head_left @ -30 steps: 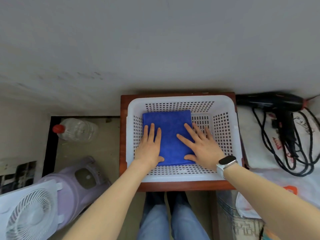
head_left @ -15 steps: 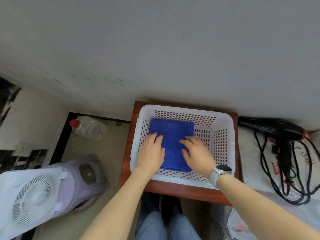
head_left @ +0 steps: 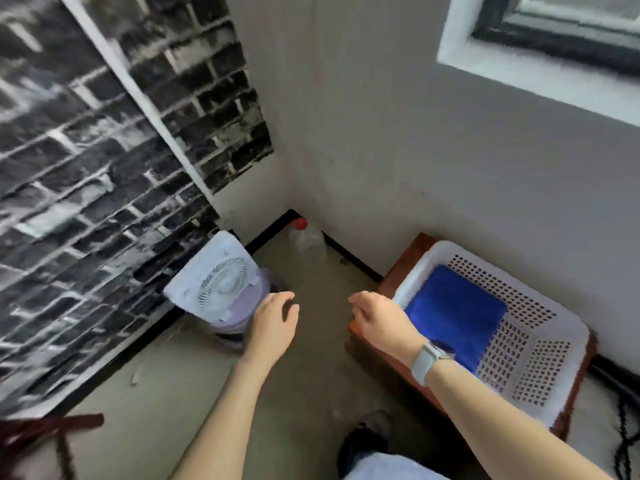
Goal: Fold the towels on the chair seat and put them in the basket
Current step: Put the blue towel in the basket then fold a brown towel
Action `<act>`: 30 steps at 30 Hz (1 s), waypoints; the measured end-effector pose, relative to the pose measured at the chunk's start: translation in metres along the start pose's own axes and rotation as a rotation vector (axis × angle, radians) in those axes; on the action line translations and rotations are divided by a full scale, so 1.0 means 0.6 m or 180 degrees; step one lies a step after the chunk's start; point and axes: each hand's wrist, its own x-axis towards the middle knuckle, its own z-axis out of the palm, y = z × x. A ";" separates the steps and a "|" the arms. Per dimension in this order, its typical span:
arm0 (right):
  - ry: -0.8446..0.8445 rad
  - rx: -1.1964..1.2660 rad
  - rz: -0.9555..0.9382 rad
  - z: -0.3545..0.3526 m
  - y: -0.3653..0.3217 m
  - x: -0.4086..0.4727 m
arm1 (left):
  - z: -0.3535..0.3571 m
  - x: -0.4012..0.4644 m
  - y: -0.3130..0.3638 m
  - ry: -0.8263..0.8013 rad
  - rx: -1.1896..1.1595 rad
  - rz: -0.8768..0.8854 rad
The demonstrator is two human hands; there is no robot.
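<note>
Near the frame's centre, the left hand (head_left: 275, 327) hangs over the floor with fingers loosely curled, holding nothing. The right hand (head_left: 382, 323), beside it, is equally relaxed and empty, a watch (head_left: 427, 362) on its wrist. Farther right, the folded blue towel (head_left: 453, 311) lies flat inside the white basket (head_left: 540, 320). A fan (head_left: 214, 277) stands left of centre.

Corner clutter by the brick-pattern wall (head_left: 86, 188)

White box fan (head_left: 214, 277) leans on a purple stool (head_left: 247, 308); red-capped clear bottle (head_left: 306, 239) sits right in the floor corner, window (head_left: 561, 32) up top.
</note>
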 end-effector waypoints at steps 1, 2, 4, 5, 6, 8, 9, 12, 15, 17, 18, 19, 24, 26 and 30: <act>-0.0117 -0.0069 -0.0156 0.027 -0.040 -0.005 | -0.026 -0.033 -0.035 0.0147 -0.0066 -0.0136; -0.0242 -0.0126 -0.0305 0.057 -0.081 -0.014 | -0.053 -0.069 -0.072 0.0301 -0.0148 -0.0286; -0.0518 -0.0191 -0.0576 0.122 -0.166 -0.045 | -0.102 -0.154 -0.150 0.0582 -0.0251 -0.0614; -0.0680 -0.0218 -0.0718 0.157 -0.207 -0.066 | -0.124 -0.202 -0.190 0.0707 -0.0243 -0.0765; -0.0808 -0.0267 -0.0863 0.187 -0.241 -0.085 | -0.140 -0.242 -0.224 0.0789 -0.0212 -0.0858; -0.1019 -0.0327 -0.1216 0.267 -0.315 -0.135 | -0.175 -0.345 -0.300 0.0944 -0.0181 -0.1121; -0.1091 -0.0304 -0.1361 0.304 -0.345 -0.160 | -0.188 -0.392 -0.332 0.1037 -0.0210 -0.1255; -0.1541 -0.0376 -0.1780 0.433 -0.448 -0.261 | -0.227 -0.571 -0.433 0.1450 -0.0338 -0.1791; -0.2061 -0.0639 -0.2213 0.538 -0.540 -0.351 | -0.258 -0.729 -0.504 0.1808 -0.0392 -0.2332; -0.2342 -0.0851 -0.2570 0.598 -0.599 -0.403 | -0.273 -0.817 -0.545 0.2119 -0.0407 -0.2616; -0.2454 -0.0932 -0.2749 0.625 -0.627 -0.427 | -0.278 -0.855 -0.564 0.2231 -0.0385 -0.2765; -0.2556 -0.1005 -0.2922 0.652 -0.655 -0.449 | -0.282 -0.890 -0.583 0.2320 -0.0367 -0.2922; -0.2906 -0.1303 -0.3600 0.779 -0.786 -0.535 | -0.304 -1.019 -0.677 0.2783 -0.0604 -0.3522; -0.3064 -0.1378 -0.3787 0.836 -0.840 -0.557 | -0.321 -1.057 -0.723 0.2844 -0.0624 -0.3696; -0.3276 -0.1285 -0.4057 0.956 -0.965 -0.582 | -0.382 -1.116 -0.842 0.3061 -0.0620 -0.3984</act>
